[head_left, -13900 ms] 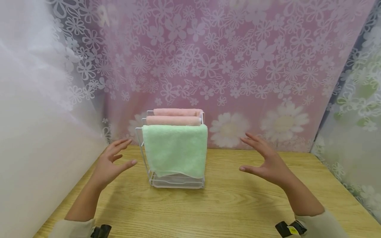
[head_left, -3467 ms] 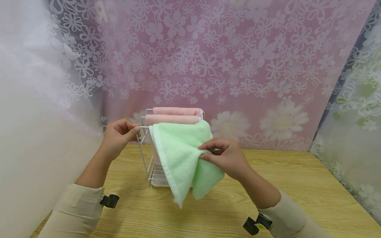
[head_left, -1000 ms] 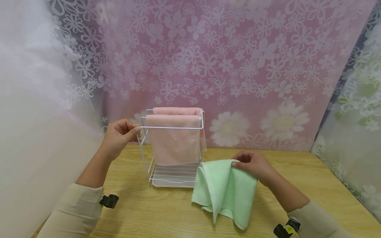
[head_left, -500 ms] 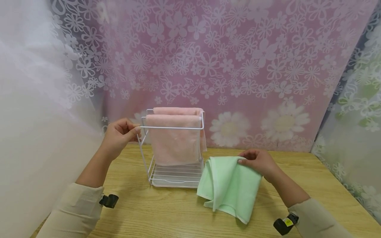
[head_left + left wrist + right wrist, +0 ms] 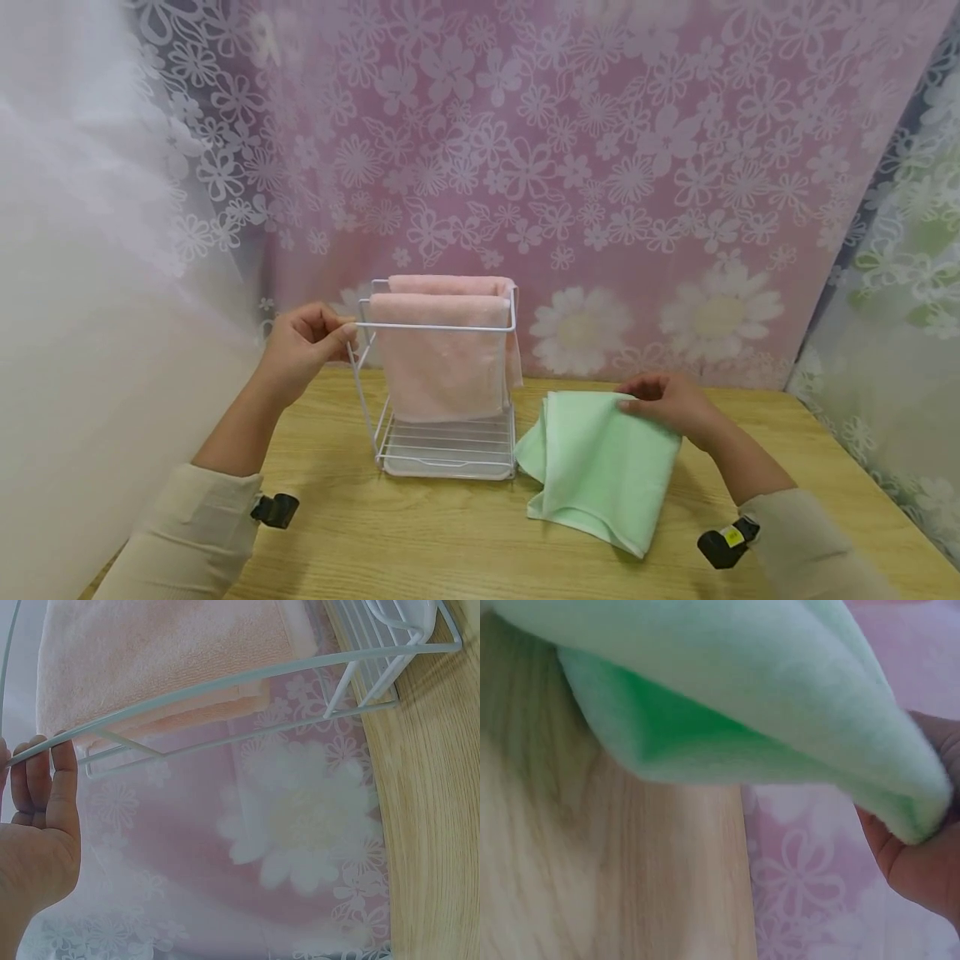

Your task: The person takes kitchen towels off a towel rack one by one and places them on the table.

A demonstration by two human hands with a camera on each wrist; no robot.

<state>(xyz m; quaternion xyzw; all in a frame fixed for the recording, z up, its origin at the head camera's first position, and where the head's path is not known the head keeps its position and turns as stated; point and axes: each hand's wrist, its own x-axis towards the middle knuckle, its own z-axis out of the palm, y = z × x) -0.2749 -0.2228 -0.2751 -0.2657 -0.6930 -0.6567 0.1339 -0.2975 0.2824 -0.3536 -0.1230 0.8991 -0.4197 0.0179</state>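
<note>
My left hand (image 5: pixel 306 340) pinches the upper left corner of a white wire towel rack (image 5: pixel 438 327); the left wrist view shows its fingers (image 5: pixel 64 787) curled at the wire. To the right of the rack, my right hand (image 5: pixel 673 407) holds a light green towel (image 5: pixel 600 467) by its top edge. The towel hangs in loose folds, low over the table. In the right wrist view the green towel (image 5: pixel 742 682) covers part of that hand. Two pink towels hang on the rack's rear bars, the nearer pink towel (image 5: pixel 442 367) in front of the farther one (image 5: pixel 450 285).
The rack has a shallow tray (image 5: pixel 450 468) under its wire base and stands on a wood-grain table (image 5: pixel 360 542). A pink floral curtain (image 5: pixel 480 167) hangs behind the table. Pale sheeting (image 5: pixel 112 292) closes off the left side, and a patterned curtain (image 5: pixel 900 333) the right.
The green towel has come off the rack's front bar and moved right in my right hand, drifting slightly farther right over the last second. My left hand stays on the rack's corner.
</note>
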